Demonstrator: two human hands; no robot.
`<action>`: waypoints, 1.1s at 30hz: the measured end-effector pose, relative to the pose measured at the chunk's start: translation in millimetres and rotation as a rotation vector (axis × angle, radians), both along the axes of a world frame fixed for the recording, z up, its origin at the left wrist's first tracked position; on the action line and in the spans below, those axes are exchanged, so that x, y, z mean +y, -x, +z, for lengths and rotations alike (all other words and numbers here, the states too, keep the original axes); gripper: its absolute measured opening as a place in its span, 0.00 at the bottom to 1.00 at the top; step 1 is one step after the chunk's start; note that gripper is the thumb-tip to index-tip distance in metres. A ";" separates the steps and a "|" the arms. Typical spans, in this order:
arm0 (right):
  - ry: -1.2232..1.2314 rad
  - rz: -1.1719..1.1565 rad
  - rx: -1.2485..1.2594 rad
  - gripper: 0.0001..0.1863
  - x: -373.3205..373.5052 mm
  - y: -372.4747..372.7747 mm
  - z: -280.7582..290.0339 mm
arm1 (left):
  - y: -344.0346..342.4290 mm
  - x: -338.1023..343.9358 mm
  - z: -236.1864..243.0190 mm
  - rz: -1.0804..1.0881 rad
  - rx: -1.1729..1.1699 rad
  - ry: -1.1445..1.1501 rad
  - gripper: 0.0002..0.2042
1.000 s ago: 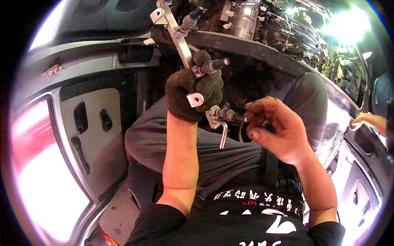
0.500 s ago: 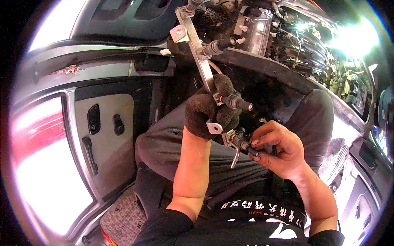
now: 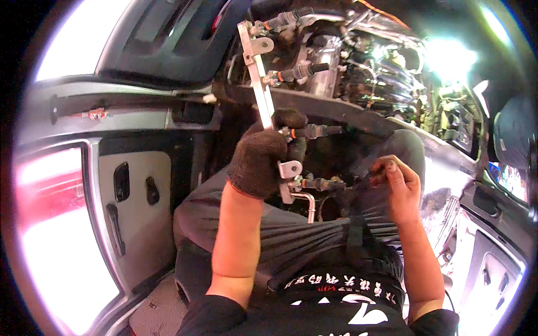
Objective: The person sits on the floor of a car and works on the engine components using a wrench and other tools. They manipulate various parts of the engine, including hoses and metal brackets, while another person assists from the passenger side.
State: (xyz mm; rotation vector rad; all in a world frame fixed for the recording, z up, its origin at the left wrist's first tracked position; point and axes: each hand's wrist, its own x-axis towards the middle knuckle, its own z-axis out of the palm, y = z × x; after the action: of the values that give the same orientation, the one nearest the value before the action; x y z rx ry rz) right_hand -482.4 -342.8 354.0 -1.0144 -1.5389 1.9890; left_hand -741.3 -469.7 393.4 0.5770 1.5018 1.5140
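A dark knitted glove covers my left hand [image 3: 263,159], which is wrapped around the lower part of a metal fuel rail [image 3: 259,92]. The rail stands tilted, its top leaning left. Several black fuel injectors with orange rings point right from it, among them a lower injector [image 3: 319,183] and a middle injector [image 3: 297,73]. Mounting tabs and a bent metal pipe [image 3: 310,204] show along the rail. My bare right hand [image 3: 399,185] is apart from the rail, right of the lowest injector, with fingers curled together; blur and dark background hide what they hold, if anything.
An engine bay [image 3: 364,70] with hoses and wiring lies ahead, under a bright lamp [image 3: 448,59]. On the left is a vehicle door [image 3: 134,196] with handle and window. My bent legs [image 3: 291,229] are below the rail. Another person's dark clothing [image 3: 513,131] shows at far right.
My right hand has come off the lowest injector and moved up and right. My left hand has shifted slightly left with the rail, which has turned so its injectors point more directly right.
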 end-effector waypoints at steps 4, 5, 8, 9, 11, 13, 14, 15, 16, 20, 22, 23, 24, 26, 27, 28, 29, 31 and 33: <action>0.014 -0.339 -0.061 0.20 31.2 -93.7 -14.0 | 15.7 36.8 10.4 -0.226 -0.194 0.106 0.04; -0.024 -0.435 -0.112 0.21 41.5 -131.9 -22.7 | 3.8 53.1 27.2 -0.143 -0.244 0.164 0.08; -0.070 -0.866 -0.380 0.18 63.5 -283.7 -92.1 | -14.8 96.4 36.1 -0.227 -0.187 0.137 0.09; -0.113 -1.005 -0.494 0.18 76.9 -301.8 -111.2 | -16.9 107.8 41.4 -0.250 -0.165 0.117 0.09; -0.212 -1.128 -0.947 0.18 65.9 -356.4 -131.4 | -54.2 145.0 32.1 -0.360 -0.190 0.111 0.10; -0.187 -1.063 -1.182 0.19 29.0 -402.6 -151.4 | -124.5 181.8 47.6 -0.478 -0.175 0.125 0.11; -0.164 -0.969 -1.234 0.21 -5.6 -422.2 -165.4 | -152.3 193.8 50.2 -0.539 -0.171 0.133 0.11; -0.116 -0.818 -1.245 0.23 -29.8 -428.5 -166.0 | -171.4 203.3 52.6 -0.590 -0.165 0.139 0.11; -0.257 -0.714 -1.289 0.25 -60.3 -447.2 -190.5 | -196.6 213.3 51.8 -0.654 -0.179 0.148 0.11; -0.540 -0.454 -1.216 0.23 -72.9 -406.4 -197.4 | -225.7 232.5 81.0 -0.732 -0.132 0.148 0.13; -0.581 -0.504 -1.170 0.21 -76.7 -399.0 -179.3 | -243.8 238.1 99.3 -0.760 -0.111 0.150 0.13; -0.588 -0.512 -1.145 0.21 -77.4 -398.6 -179.9 | -252.1 237.4 106.4 -0.761 -0.102 0.151 0.14; -0.593 -0.516 -1.124 0.22 -81.2 -401.7 -191.1 | -261.3 236.7 114.3 -0.765 -0.093 0.155 0.14; -0.793 -0.389 -1.178 0.21 -94.5 -443.5 -262.8 | -294.0 237.5 125.7 -0.820 -0.115 0.143 0.14; -0.706 -0.443 -1.099 0.22 -82.4 -434.3 -246.4 | -290.6 229.4 133.6 -0.785 -0.088 0.144 0.15; -0.607 -0.484 -1.019 0.24 -81.4 -418.1 -220.7 | -288.9 222.1 142.9 -0.757 -0.072 0.140 0.15; -0.604 -0.499 -1.021 0.25 -82.7 -422.1 -217.2 | -289.5 214.9 142.2 -0.749 -0.077 0.153 0.15; -0.594 -0.509 -1.018 0.27 -86.5 -428.0 -221.0 | -289.5 210.6 144.6 -0.750 -0.105 0.131 0.16; -0.761 -0.640 -1.017 0.15 -83.7 -438.0 -238.8 | -270.8 200.5 135.9 -0.738 -0.159 0.135 0.17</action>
State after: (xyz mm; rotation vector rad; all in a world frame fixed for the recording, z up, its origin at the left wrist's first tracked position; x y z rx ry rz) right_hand -44.3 -426.5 115.2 -1.9139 -1.8121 0.3179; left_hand -470.5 -269.2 529.3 0.7969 1.0794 0.8557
